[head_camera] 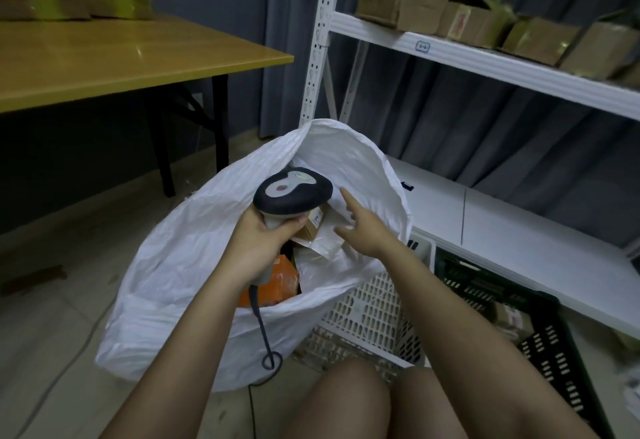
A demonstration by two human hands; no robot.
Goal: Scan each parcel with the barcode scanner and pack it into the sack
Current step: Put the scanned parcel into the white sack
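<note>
Down here we work with the white sack point(194, 258) as the biggest thing before us: it stands on the floor between our knees and the white shelving rack point(491, 61), its mouth gaping toward us, which we judge keeps both hands free, since nothing has to hold it open. Behind its right side a white crate point(374, 310) and a black crate point(540, 321) sit just beside each other under the lowest shelf, near enough, we think, to draw from without getting up. To the left, the wooden table point(114, 64) stands well apart, with wrapped bundles blurred at its far edge.

Inside the sack lie the parcels point(322, 241) already packed: pale mailers, a small cardboard box and something orange lower down, heaped loosely.

Our left hand point(256, 244) is clenched round the handle of the barcode scanner point(292, 192), head up and over the sack's mouth, its cable trailing down toward the floor; held so, it stays ready for the next label. Our right hand point(363, 230) holds nothing, fingers spread and forefinger extended above the mailers inside the sack. We take it as just letting go of a parcel or nudging one flat; which, we cannot tell.
</note>
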